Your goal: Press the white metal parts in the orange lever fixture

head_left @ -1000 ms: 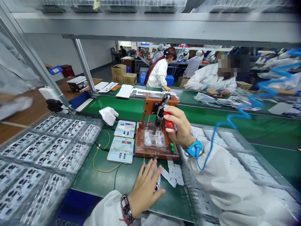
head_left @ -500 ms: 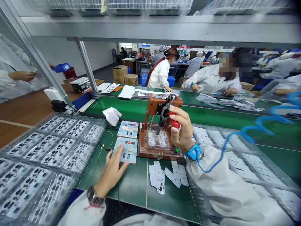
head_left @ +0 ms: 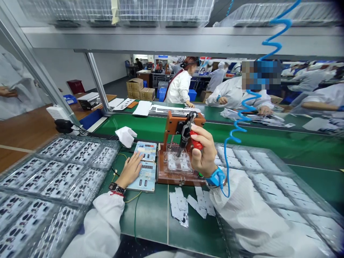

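Observation:
My right hand (head_left: 204, 152) is wrapped round the red handle (head_left: 196, 139) of a toggle clamp on a brown press fixture (head_left: 172, 177). The clamp's dark plunger (head_left: 182, 143) points down at a clear plate (head_left: 167, 157) with white flat parts under it. My left hand (head_left: 131, 170) lies with fingers stretched over two light-blue boxes with digital displays. Its fingertips reach the upper display box (head_left: 146, 145), and the palm is beside the lower display box (head_left: 146, 176). White flat plates (head_left: 178, 202) lie loosely on the green mat in front of the fixture.
Clear trays of printed plates (head_left: 61, 168) fill the left side; trays of white plates (head_left: 268, 186) are at right. A blue coiled cord (head_left: 242, 122) runs from my right wristband. A metal shelf beam (head_left: 161, 37) crosses overhead. Co-workers (head_left: 178, 86) sit beyond the green belt.
My left hand has moved forward from the lower display box towards the upper one. My right hand stays on the red handle. The blue cord has swung upright, and the lower display's digits look different.

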